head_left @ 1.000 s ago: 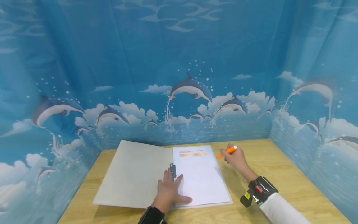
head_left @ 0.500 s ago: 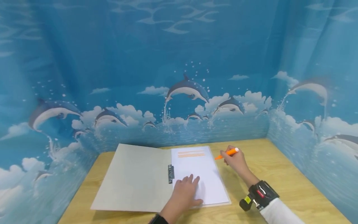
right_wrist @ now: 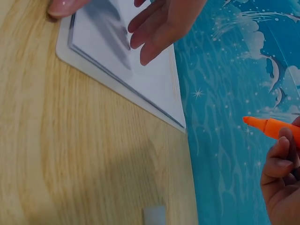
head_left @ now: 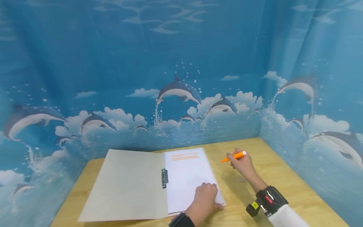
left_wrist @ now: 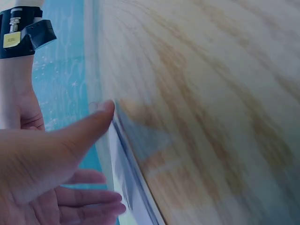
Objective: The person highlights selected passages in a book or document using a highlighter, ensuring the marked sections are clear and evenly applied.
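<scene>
Two hands are working around an open grey folder (head_left: 127, 183) that is lying flat on a wooden table (head_left: 283, 176). Taking the folder as the landmark: a stack of white paper (head_left: 187, 176) is sitting on its right half, held by a dark clip (head_left: 164, 178) at the folder's centre fold, and two orange lines (head_left: 184, 156) are showing near the paper's far edge. The left hand (head_left: 205, 198) is resting at the folder's near right corner, fingers loosely bent over the sheets and the thumb lying at the corner edge; in the right wrist view its fingertips (right_wrist: 150, 40) are hovering just over the top page, and whether they are pinching a sheet cannot be told. The right hand (head_left: 242, 164) is hovering off the folder's right side, above bare wood, fingers curled tightly around an orange highlighter (head_left: 233, 156) whose tip is pointing back toward the paper without touching it. Behind the folder's far edge a blue dolphin backdrop (head_left: 175, 91) is hanging.
</scene>
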A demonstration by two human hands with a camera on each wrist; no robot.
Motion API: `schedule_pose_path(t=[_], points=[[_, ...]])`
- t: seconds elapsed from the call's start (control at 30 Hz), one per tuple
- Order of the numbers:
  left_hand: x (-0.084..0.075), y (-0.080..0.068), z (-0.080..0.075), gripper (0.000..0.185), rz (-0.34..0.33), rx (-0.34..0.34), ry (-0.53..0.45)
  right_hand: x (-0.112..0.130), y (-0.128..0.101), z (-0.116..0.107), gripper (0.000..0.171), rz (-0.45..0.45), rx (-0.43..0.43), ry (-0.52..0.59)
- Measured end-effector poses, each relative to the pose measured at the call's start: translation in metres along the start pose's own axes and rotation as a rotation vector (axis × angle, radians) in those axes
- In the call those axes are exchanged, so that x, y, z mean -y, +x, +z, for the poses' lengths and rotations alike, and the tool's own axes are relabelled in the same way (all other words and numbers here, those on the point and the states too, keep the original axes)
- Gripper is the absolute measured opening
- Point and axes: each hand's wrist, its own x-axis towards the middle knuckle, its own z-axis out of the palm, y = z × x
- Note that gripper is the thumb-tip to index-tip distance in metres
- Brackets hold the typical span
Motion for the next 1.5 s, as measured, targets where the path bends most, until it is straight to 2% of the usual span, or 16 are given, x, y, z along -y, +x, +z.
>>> schedule_pose_path(t=[0.17,0.27,0.47,0.67,0.8,0.93,1.13,1.3,1.37,1.5], points=[[-0.003,0.003,0.0,0.061,-0.078,0.018,-0.012,-0.003,-0.003,-0.001,0.03,0.003,0.002,0.013],[-0.005,0.003,-0.001,0.057,-0.098,0.005,-0.037,-0.005,-0.004,-0.002,0.031,0.004,-0.008,0.018],[-0.009,0.001,-0.002,0.054,-0.087,-0.028,-0.007,-0.009,-0.005,-0.003,0.03,0.003,-0.019,0.02],[-0.011,0.001,-0.001,0.046,-0.073,-0.018,0.004,-0.013,-0.006,-0.006,0.029,-0.016,-0.025,0.013],[-0.011,0.002,0.0,0.049,-0.063,-0.007,0.032,-0.013,-0.007,-0.008,0.029,-0.009,-0.02,0.008],[-0.01,0.002,0.0,0.055,-0.055,-0.014,0.033,-0.014,-0.007,-0.009,0.029,-0.013,-0.014,0.004],[-0.012,0.001,0.0,0.049,-0.042,-0.057,0.033,-0.017,-0.008,-0.01,0.029,-0.007,-0.009,0.004],[-0.014,0.0,0.0,0.045,-0.04,-0.053,0.03,-0.019,-0.009,-0.011,0.029,-0.006,0.001,0.009],[-0.015,0.0,0.0,0.04,-0.04,-0.04,0.004,-0.02,-0.01,-0.011,0.03,-0.014,0.004,0.014],[-0.018,-0.003,-0.003,0.018,-0.012,-0.05,-0.069,-0.022,-0.011,-0.011,0.029,-0.013,0.001,0.02]])
